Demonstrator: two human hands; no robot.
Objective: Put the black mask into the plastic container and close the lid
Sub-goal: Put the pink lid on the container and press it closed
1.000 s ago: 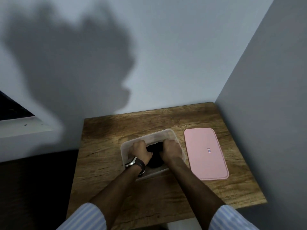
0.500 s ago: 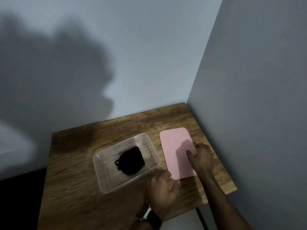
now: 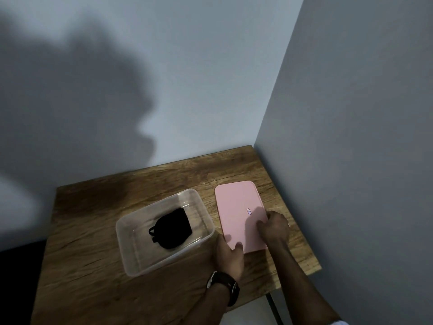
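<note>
Left hand [image 3: 228, 255] (watch on its wrist) and right hand [image 3: 273, 228] reach forward side by side, fingers seemingly curled.

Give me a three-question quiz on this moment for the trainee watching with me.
1. True or false: the black mask lies inside the clear container.
2. Which thing do both hands touch? A) the container B) the pink lid C) the mask
3. On which wrist is the watch worn?

Key:
1. True.
2. B: the left hand is at the lid's near corner, the right hand at its right edge.
3. The left.
</note>
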